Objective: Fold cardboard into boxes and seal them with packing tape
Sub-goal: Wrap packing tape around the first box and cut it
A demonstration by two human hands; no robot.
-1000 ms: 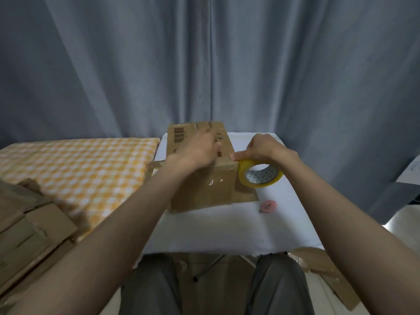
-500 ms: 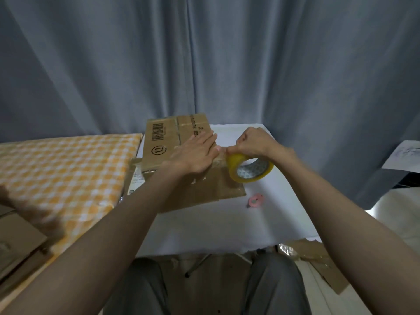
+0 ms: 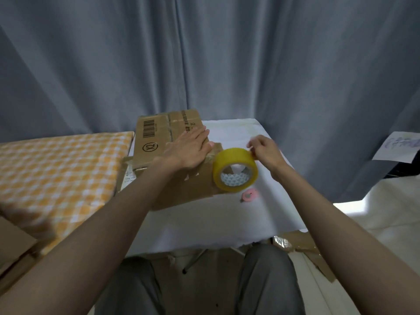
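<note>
A brown cardboard box [image 3: 156,137] with a barcode stands on the white table [image 3: 204,219]. My left hand [image 3: 189,148] lies flat on its top near the right edge, fingers straight. A yellow roll of packing tape [image 3: 235,170] stands on edge just right of the box. My right hand [image 3: 264,151] is beside the roll's upper right, fingers curled and blurred; its thumb and fingers touch the roll's rim.
A small pink tape cutter [image 3: 249,194] lies on the table in front of the roll. An orange checked surface [image 3: 56,169] adjoins on the left, with flat cardboard [image 3: 13,242] at its near corner. Cardboard scraps [image 3: 306,251] lie on the floor at right. Grey curtains hang behind.
The roll has come away from the box and now stands more upright to its right. My right hand has shifted right, off the box edge. My left hand has stayed flat on the box.
</note>
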